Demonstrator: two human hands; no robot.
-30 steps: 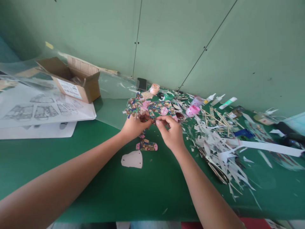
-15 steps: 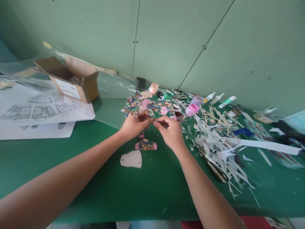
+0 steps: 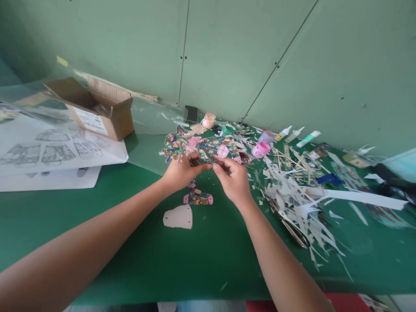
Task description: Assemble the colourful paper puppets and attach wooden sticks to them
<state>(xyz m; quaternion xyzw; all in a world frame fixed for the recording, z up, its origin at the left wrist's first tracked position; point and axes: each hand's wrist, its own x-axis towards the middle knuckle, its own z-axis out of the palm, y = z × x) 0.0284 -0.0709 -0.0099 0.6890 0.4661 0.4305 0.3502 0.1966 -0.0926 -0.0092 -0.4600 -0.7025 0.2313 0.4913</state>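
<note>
My left hand (image 3: 180,172) and my right hand (image 3: 232,178) meet above the green table (image 3: 136,242), fingers pinched together on a colourful printed paper cut-out (image 3: 198,149) that fans out behind them. A smaller printed cut-out piece (image 3: 199,198) lies on the table just below my hands. A blank white paper shape (image 3: 178,217) lies nearer to me. What exactly sits between the fingertips is too small to make out.
An open cardboard box (image 3: 94,112) and printed sheets (image 3: 55,149) lie at the left under clear film. Right of my hands: a heap of white paper scraps (image 3: 292,195), scissors (image 3: 290,225), wooden sticks, glue bottles (image 3: 307,138), a pink tape roll (image 3: 261,148), a phone (image 3: 191,114) by the wall.
My hands have stayed together, fingers shifting slightly on the cut-out; the cut-out has spread a little to the left. The view has drifted slightly.
</note>
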